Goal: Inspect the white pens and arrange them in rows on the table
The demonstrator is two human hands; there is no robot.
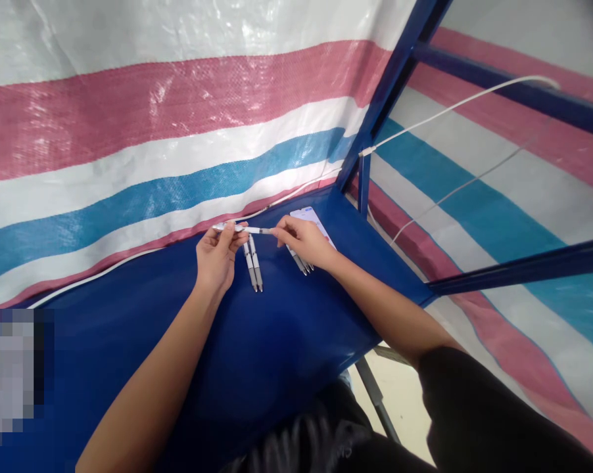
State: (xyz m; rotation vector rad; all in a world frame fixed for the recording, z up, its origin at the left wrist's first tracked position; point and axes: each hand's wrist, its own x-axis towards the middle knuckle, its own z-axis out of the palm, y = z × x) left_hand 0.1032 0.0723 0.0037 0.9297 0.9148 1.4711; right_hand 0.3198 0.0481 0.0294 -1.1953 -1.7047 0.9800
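My left hand (218, 257) is closed on a white pen (252, 230) that lies roughly level above the blue table (277, 335). At the pen's grey right end, the fingers of my right hand (304, 240) are pinched together around its tip. Just below and between my hands, two white pens with grey grips (255, 266) lie side by side on the table. More pens with grey grips (298, 263) lie partly hidden under my right hand, next to a phone with a lit screen (312, 215), which my right hand also partly covers.
Striped plastic sheeting (178, 85) hangs behind the table and at the right. A blue metal frame (363, 151) rises at the back right corner. A white cable (454, 105) loops over it, and another cable (99, 268) runs along the table's back edge.
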